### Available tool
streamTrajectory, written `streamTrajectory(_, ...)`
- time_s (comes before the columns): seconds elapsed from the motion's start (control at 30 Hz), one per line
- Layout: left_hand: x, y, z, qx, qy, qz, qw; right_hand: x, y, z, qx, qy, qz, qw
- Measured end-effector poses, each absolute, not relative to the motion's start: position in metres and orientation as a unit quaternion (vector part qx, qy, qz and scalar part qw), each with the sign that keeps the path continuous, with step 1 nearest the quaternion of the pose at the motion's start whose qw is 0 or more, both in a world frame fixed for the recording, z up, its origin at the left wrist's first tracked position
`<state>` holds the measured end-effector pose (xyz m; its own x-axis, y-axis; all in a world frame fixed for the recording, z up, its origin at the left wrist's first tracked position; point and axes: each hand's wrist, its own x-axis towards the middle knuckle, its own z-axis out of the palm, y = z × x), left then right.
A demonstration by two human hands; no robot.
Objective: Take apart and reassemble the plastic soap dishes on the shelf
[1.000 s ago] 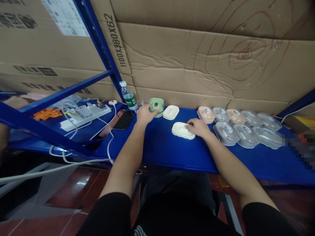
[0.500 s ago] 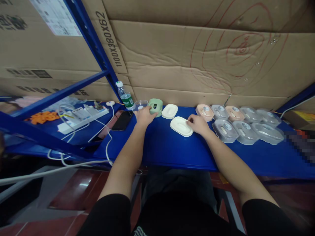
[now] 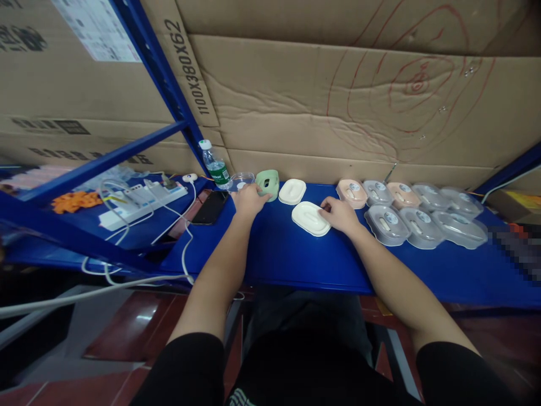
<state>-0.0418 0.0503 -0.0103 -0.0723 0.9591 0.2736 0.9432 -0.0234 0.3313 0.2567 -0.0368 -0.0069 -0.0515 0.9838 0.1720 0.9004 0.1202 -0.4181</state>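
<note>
My left hand (image 3: 247,200) lies on the blue shelf (image 3: 279,254) with thumb and fingers closed against the lower left side of a pale green box (image 3: 267,183) that stands upright by the cardboard wall. A clear round lid (image 3: 240,179) sits just behind that hand. My right hand (image 3: 340,214) pinches the right edge of a white oval dish (image 3: 310,218) lying flat on the shelf. A second white oval dish (image 3: 292,192) rests behind it, next to the green box.
To the right lie pink boxes (image 3: 352,193) and several grey clear-lidded boxes (image 3: 386,224) in two rows. At the left are a water bottle (image 3: 215,166), a black phone (image 3: 210,207), a white power strip (image 3: 139,200) with cables, and a blue slanted post (image 3: 169,90).
The green box, tilted in my left hand before, now stands upright nearer the wall. My right hand has drawn the white dish slightly towards the left.
</note>
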Motion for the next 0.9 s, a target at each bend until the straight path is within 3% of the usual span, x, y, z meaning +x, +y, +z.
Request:
streamTrajectory(0.63,-0.04,0.044,-0.006,0.672,0.697,0.249,0.016,0.263,-0.031,-0.02,-0.65,-0.731,0.1,0.183)
streamTrajectory(0.77,-0.027,0.038,-0.005,0.716,0.621,0.318,-0.023,0.264,-0.031,-0.021,-0.647,-0.746,0.102,0.122)
streamTrajectory(0.9,-0.002,0.029,-0.012,0.808,0.526,0.264,0.039,0.266,-0.031,-0.022,-0.654,-0.743,0.092,0.107)
